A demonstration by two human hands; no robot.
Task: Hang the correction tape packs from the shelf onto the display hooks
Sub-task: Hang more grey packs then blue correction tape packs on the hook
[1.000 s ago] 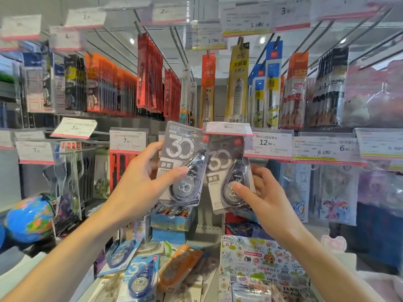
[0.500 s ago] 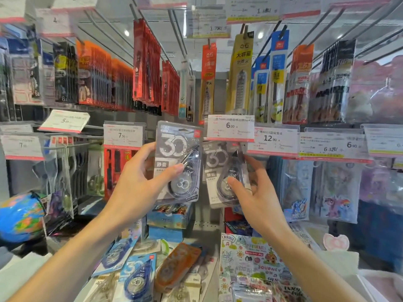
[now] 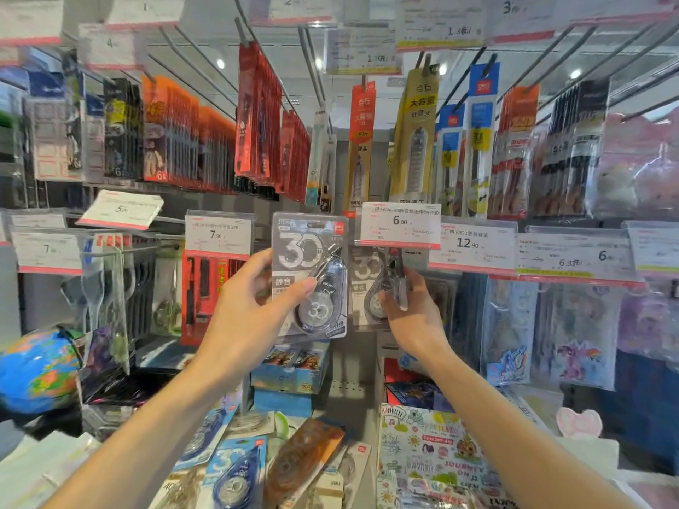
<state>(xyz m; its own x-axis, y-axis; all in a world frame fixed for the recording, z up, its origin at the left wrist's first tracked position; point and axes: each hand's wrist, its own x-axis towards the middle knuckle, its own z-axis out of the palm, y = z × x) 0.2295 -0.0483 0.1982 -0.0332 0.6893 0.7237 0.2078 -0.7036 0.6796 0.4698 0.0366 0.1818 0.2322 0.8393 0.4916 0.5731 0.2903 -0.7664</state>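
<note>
A grey correction tape pack (image 3: 310, 277) with a big "30" on it is held up in front of the display, just left of the white 6.00 price tag (image 3: 400, 225). The left hand (image 3: 244, 317) holds this pack, with the thumb pressed on its front and the other fingers behind it. The pack stands upright.

A second grey pack (image 3: 369, 284) sits right under the 6.00 price tag. Its top is hidden behind the tag, so the hook cannot be seen. The right hand (image 3: 411, 312) pinches this pack, with the thumb on its front and the fingers curled round its right edge.

Far below the price tag, on the shelf (image 3: 352, 405), more packs lie flat: a blue pack (image 3: 235, 472) and an orange-brown pack (image 3: 301, 461) next to it. Right of those lies a colourful notebook (image 3: 433, 453) with drawings on it.

Left of the price tag hangs a 7.90 tag (image 3: 218, 233), and far to the left and lower sits a blue globe (image 3: 36, 372). Above the price tag hang rows of red packs (image 3: 261, 115) and long pen packs (image 3: 415, 134).
</note>
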